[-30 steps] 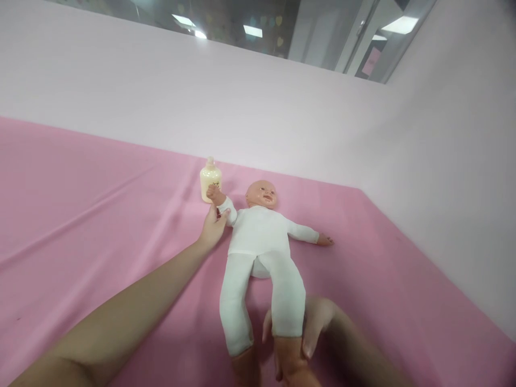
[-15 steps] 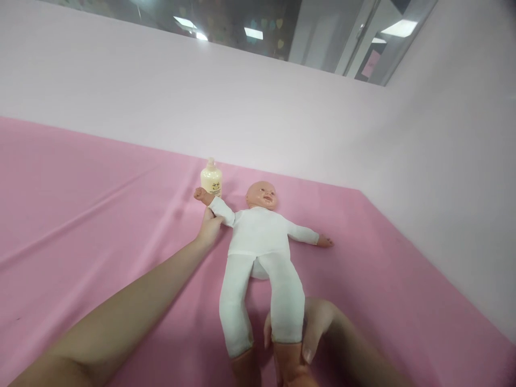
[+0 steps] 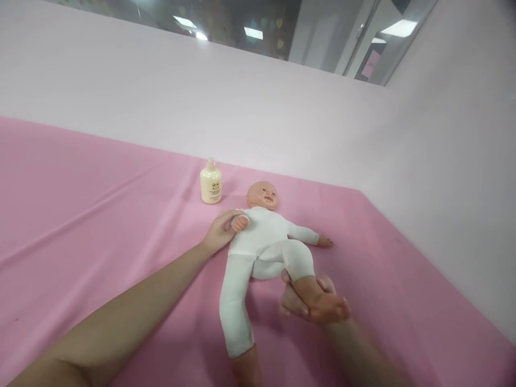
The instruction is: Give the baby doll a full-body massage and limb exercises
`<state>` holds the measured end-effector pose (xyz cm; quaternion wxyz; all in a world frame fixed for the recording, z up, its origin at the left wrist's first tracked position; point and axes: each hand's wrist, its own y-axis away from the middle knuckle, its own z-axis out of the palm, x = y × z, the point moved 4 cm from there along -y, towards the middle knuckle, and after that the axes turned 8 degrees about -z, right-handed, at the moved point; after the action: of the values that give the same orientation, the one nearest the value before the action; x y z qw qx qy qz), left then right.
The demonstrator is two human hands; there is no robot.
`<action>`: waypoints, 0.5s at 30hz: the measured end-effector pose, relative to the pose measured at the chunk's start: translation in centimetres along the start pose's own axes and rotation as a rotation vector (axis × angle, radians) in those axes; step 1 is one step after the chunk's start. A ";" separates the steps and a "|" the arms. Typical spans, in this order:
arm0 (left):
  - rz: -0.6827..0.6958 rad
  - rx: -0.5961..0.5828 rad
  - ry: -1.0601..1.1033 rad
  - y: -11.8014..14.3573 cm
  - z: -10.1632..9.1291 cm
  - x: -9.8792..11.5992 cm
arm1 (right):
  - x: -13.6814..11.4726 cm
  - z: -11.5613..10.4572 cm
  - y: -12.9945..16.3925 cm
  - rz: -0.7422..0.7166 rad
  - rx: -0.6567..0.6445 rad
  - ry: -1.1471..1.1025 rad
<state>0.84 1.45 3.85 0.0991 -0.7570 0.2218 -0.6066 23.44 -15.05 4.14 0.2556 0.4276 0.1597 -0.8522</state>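
The doll (image 3: 262,242) lies face up just right of the bottle (image 3: 210,186). Left hand (image 3: 220,232) fingers wrap its wrist; right hand (image 3: 308,301) apparently cups the bent leg's foot. Bend limbs gently, supporting each joint.

My left hand (image 3: 220,232) has folded the doll's (image 3: 262,236) near arm in from its raised reach at about eleven o'clock, beside the cream bottle (image 3: 210,185), so its little fist now rests on the chest (the bottle stands clear of it now). My right hand (image 3: 306,301) has pushed the doll's other leg up from lying straight toward six o'clock; the knee is now bent, with the foot in my grip, pointing to about four o'clock.
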 end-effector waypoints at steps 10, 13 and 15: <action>0.190 -0.097 -0.235 0.1 0.3 1.3 | 0.0 0.4 -0.9 0.015 0.350 -0.259; 0.153 -0.095 -0.206 0.1 0.3 1.5 | -0.2 0.5 -0.8 0.018 0.329 -0.276; 0.114 -0.060 -0.174 0.2 0.2 1.5 | -0.3 0.8 -0.7 0.004 0.281 -0.263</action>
<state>1.23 0.58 5.08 0.1296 -0.7957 0.2730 -0.5249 22.69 -14.75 4.87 0.2136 0.3441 0.0034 -0.9143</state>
